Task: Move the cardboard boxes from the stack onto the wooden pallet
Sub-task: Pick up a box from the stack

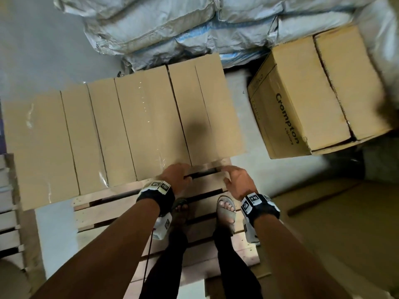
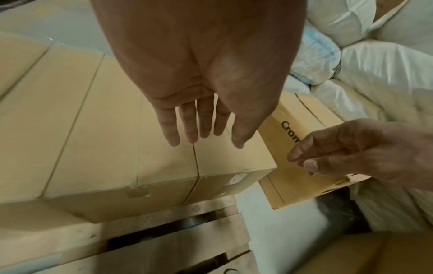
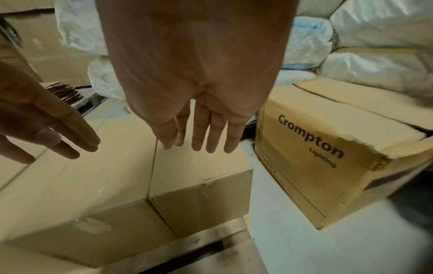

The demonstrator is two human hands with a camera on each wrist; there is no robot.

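A row of plain cardboard boxes point(image 1: 121, 130) lies side by side across the far end of the wooden pallet point(image 1: 112, 210). The rightmost box point(image 1: 205, 108) ends at the pallet's right edge. My left hand point(image 1: 176, 174) and right hand point(image 1: 236, 180) hover side by side at the near edge of this box. Fingers of the left hand point(image 2: 203, 128) are straight and hold nothing. The right hand point(image 3: 199, 140) is also flat and empty over the box top point(image 3: 199, 172). A larger box printed "Crompton" point(image 1: 313, 100) stands on the floor to the right.
White woven sacks point(image 1: 172, 24) are piled behind the boxes. My sandalled feet point(image 1: 225, 210) stand on the pallet slats. Another slatted pallet point(image 1: 8, 212) sits at the left edge. Flat cardboard point(image 1: 345, 223) covers the floor at right. A strip of floor point(image 1: 244, 117) separates pallet and Crompton box.
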